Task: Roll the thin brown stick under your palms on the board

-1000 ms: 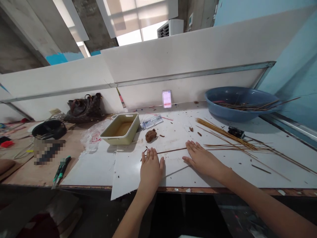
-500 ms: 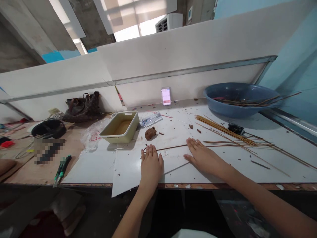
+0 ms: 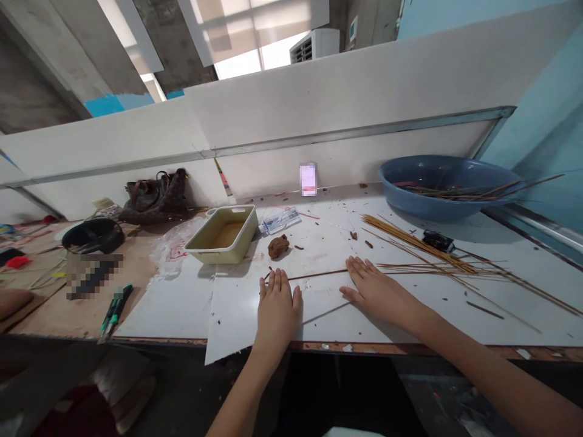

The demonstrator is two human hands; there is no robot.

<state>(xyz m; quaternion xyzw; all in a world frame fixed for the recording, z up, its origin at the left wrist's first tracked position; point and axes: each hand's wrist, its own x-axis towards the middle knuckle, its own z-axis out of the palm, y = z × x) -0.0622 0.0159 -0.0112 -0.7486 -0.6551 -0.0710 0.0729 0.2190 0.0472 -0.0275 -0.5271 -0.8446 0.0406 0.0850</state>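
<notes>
Head-worn camera: we look forward and down across the table (image 3: pixel 323 321) from just behind its near edge. Close below us, our frame takes in the left hand (image 3: pixel 277 315) and right hand (image 3: pixel 378 297). Farther off, the white partition (image 3: pixel 346 152) crosses the view, with the concrete ceiling (image 3: pixel 173 36) above it.

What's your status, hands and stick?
Left hand, right hand flat on white sheet, empty. Thin brown stick between them. Brown lump beyond, by cream tray.
</notes>
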